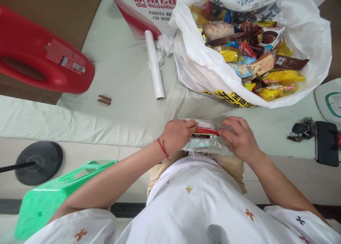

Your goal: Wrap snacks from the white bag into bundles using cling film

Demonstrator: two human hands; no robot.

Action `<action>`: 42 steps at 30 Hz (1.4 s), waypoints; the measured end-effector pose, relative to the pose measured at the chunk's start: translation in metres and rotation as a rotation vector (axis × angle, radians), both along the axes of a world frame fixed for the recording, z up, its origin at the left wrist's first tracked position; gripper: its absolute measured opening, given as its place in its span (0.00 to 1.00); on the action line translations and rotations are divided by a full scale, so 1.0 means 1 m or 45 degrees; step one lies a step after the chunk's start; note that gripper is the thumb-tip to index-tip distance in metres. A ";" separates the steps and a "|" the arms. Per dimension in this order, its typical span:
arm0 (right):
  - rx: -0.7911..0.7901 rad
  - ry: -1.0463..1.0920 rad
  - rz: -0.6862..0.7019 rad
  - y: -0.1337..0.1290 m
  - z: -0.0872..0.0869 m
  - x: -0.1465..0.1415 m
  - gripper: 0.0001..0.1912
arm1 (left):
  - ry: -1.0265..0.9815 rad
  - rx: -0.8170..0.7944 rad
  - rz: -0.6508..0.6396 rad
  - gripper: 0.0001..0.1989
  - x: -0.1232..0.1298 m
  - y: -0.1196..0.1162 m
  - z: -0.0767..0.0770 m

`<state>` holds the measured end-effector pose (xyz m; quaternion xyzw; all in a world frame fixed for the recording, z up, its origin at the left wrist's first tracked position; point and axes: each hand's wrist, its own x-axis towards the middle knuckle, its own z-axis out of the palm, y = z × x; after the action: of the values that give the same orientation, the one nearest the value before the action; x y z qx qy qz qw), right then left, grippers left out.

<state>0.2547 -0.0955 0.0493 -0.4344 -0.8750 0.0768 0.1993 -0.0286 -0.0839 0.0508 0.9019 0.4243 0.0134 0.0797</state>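
At the table's near edge, a clear plastic bag [218, 144] lies crosswise between my hands, with small wrapped packets in it. A narrow red packet [205, 130] shows at the bag's opening, and a pale green packet [201, 141] shows through the film below it. My left hand [178, 134], with a red string at the wrist, is closed on the bag's left side, its fingertips at the red packet's end. On the other side my right hand [239, 137] pinches the bag's film near the packet's right end. The fingertips are partly hidden.
A large white bag [191, 70] of wrapped snacks stands at the back right, beside a white roll [155, 66] and a carton [160, 9]. Two brown sticks [104, 99] lie left, near a red jug [66, 64]. Keys [302, 128] and a phone [326, 142] lie right.
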 end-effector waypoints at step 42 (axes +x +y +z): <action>0.233 0.179 0.378 -0.076 0.010 -0.152 0.09 | 0.148 -0.026 -0.273 0.16 0.000 0.023 0.005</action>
<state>0.1023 -0.1718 0.0593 -0.2741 -0.9167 0.0558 0.2852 -0.0290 -0.0608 0.0561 0.9405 0.3294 -0.0516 0.0650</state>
